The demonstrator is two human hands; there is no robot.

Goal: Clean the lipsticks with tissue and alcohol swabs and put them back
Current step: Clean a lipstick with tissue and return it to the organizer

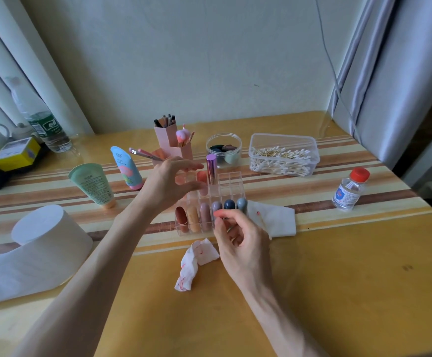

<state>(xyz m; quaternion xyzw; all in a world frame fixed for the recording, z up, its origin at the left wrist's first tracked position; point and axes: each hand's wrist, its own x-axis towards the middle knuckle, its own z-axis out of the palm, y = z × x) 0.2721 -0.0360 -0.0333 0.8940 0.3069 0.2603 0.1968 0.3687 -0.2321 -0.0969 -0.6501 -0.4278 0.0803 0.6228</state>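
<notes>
A crumpled tissue marked with red is lying nearest on the yellow table. Just beyond it, the right hand is being held at the front of a clear lipstick organizer. Its fingers are curled, with the index fingertip and thumb at a lilac lipstick in the front row. Whether that lipstick is being pinched cannot be told.

Five more lipsticks are being kept in that row: brown-red, tan and pink to the left of the lilac one, dark blue and grey-blue to its right. Just right of the organizer, a cotton swab with a reddened tip is lying on a folded tissue. A toilet roll is standing at the left, partly unrolled.

The left hand is being held flat-fingered and relaxed at the organizer's left rear side, gripping nothing. Beside its fingertips, a metallic purple lipstick is standing upright in a rear compartment.

Further back, a green tube and a blue tube are standing at the left, and a red-capped alcohol bottle at the right. Behind the organizer, a pink brush holder, a clear jar and a clear box of cotton swabs are lined up.
</notes>
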